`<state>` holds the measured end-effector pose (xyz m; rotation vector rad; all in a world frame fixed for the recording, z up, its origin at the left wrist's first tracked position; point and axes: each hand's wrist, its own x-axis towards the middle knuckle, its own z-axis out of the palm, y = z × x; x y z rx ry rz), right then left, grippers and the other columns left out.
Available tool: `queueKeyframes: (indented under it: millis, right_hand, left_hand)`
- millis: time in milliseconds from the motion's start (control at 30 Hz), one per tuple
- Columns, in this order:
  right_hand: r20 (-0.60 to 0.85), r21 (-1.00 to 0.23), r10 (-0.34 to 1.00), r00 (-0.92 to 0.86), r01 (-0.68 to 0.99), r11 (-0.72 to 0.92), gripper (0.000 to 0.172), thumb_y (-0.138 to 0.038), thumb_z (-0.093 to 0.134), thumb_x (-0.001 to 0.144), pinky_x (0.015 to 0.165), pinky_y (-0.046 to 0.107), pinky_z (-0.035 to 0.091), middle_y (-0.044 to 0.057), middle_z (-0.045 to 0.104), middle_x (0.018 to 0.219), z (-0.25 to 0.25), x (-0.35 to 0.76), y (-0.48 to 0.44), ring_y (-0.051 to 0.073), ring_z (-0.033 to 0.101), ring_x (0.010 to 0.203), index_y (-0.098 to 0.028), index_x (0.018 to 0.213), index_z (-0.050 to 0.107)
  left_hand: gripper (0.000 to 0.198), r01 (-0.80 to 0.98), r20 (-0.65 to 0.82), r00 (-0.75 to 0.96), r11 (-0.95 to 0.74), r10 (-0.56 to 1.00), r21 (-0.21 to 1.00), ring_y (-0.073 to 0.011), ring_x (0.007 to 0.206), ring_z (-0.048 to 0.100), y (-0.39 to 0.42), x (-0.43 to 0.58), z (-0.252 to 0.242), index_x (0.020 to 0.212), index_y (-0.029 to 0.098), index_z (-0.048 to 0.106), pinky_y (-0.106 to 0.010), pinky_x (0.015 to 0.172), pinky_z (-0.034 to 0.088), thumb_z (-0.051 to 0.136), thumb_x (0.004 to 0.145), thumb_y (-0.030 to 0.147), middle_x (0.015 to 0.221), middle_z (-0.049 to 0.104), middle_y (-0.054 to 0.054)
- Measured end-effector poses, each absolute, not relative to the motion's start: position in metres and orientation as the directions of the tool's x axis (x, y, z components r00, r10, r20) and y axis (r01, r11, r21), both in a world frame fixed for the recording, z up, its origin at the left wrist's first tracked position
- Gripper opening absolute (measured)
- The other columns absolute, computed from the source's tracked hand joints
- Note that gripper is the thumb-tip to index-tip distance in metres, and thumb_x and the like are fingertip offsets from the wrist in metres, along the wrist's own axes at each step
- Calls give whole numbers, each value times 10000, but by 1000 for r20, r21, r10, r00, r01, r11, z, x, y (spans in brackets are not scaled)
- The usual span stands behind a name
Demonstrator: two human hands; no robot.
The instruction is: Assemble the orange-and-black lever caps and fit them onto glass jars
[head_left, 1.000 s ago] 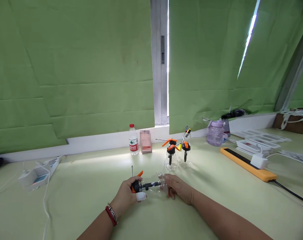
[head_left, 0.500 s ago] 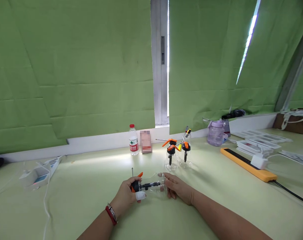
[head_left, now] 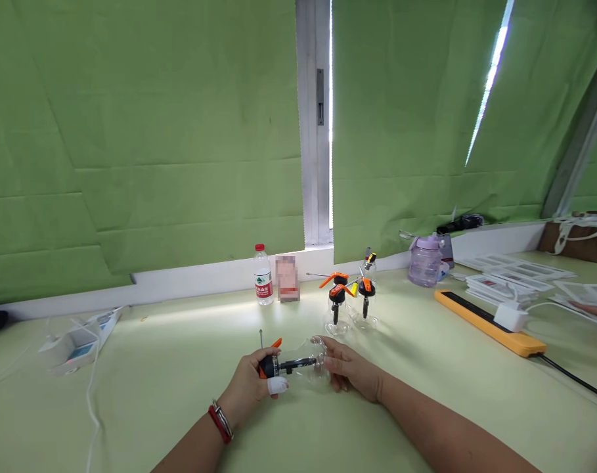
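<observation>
A clear oil-can bottle [head_left: 303,362] with a black and orange pump head lies on its side on the pale green table [head_left: 180,394]. My left hand [head_left: 251,384], with a white bandage on one finger and a red bracelet at the wrist, is closed around the pump head. My right hand [head_left: 350,368] is wrapped round the clear body of the same bottle. A thin metal spout sticks up from the head. Two more clear oil cans [head_left: 336,309] [head_left: 366,299] with orange and black heads stand upright just beyond my hands.
A water bottle [head_left: 263,276] and a small card stand by the window sill. A lilac jug [head_left: 425,261] is at the back right. An orange power strip [head_left: 485,322] with a white plug, stacked cards and a brown box lie right. A white charger with cables lies left.
Hardly anything has moved; both hands keep their hold on the lying oil can. A stranger's fingertips have come into sight at the far right edge.
</observation>
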<state>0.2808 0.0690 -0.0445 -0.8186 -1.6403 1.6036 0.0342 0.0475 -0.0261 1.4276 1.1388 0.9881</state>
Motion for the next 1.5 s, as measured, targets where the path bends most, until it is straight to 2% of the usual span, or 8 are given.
queueKeyframes:
  millis: [267, 400, 533, 667, 1133, 1233, 1333, 1500]
  right_hand:
    - [1, -999, 837, -547, 44, 30, 615, -630, 425, 815, 321, 158, 231, 40, 639, 782, -45, 278, 68, 35, 394, 364, -169, 1221, 447]
    - [58, -997, 829, -556, 11, 77, 751, -606, 524, 774, 381, 166, 320, 124, 557, 1129, -46, 279, 66, 98, 575, 591, -248, 1385, 273]
    - [138, -989, 807, -575, -42, 139, 905, -434, 719, 681, 459, 176, 364, 103, 318, 1373, -48, 280, 66, 74, 530, 672, -398, 1402, 174]
    - [147, -989, 802, -579, -83, 121, 819, -388, 743, 663, 486, 189, 375, 64, 414, 1253, -50, 280, 68, 25, 405, 560, -373, 1353, 303]
    - [59, -996, 835, -548, 28, 89, 632, -606, 471, 809, 373, 169, 271, 38, 603, 847, -50, 277, 71, 52, 466, 456, -199, 1289, 411]
    - [88, -994, 822, -563, 7, 112, 708, -592, 515, 792, 391, 167, 307, 90, 574, 1036, -50, 279, 69, 85, 542, 577, -240, 1372, 313]
    - [134, -989, 804, -579, -32, 142, 864, -516, 653, 722, 426, 163, 357, 111, 373, 1333, -48, 281, 67, 115, 568, 742, -366, 1414, 157]
    - [97, -995, 811, -577, -30, 98, 848, -463, 714, 677, 425, 154, 350, 93, 361, 1330, -48, 283, 68, 89, 555, 696, -382, 1379, 246]
  left_hand:
    - [611, 166, 5, 222, -43, 975, 985, -92, 546, 488, 47, 34, -24, 1015, 137, 598, -279, 512, 497, 822, 474, 313, 801, 537, 4]
    - [616, 154, 15, 222, -50, 975, 987, -88, 544, 490, 50, 31, -27, 1025, 142, 590, -272, 521, 494, 825, 479, 304, 805, 534, 6]
    - [609, 143, 20, 205, -50, 978, 988, -94, 546, 500, 53, 30, -30, 1033, 147, 588, -274, 521, 496, 818, 496, 321, 791, 541, 9]
    - [628, 138, 14, 207, -43, 978, 990, -108, 577, 508, 53, 31, -31, 1035, 146, 593, -278, 511, 495, 824, 481, 327, 802, 545, 6]
    - [671, 154, 18, 225, -54, 974, 987, -87, 556, 485, 51, 31, -30, 1059, 129, 590, -267, 522, 480, 833, 463, 319, 774, 511, 27]
    - [656, 155, 18, 220, -53, 975, 986, -92, 551, 499, 52, 30, -30, 1057, 136, 591, -275, 524, 482, 828, 471, 315, 774, 513, 26]
    - [646, 152, 19, 208, -52, 978, 987, -102, 550, 522, 52, 29, -28, 1057, 142, 592, -283, 532, 485, 818, 483, 332, 765, 526, 25]
    - [645, 148, 19, 212, -51, 977, 988, -104, 554, 526, 51, 29, -28, 1071, 150, 585, -278, 532, 489, 813, 497, 333, 733, 523, 35]
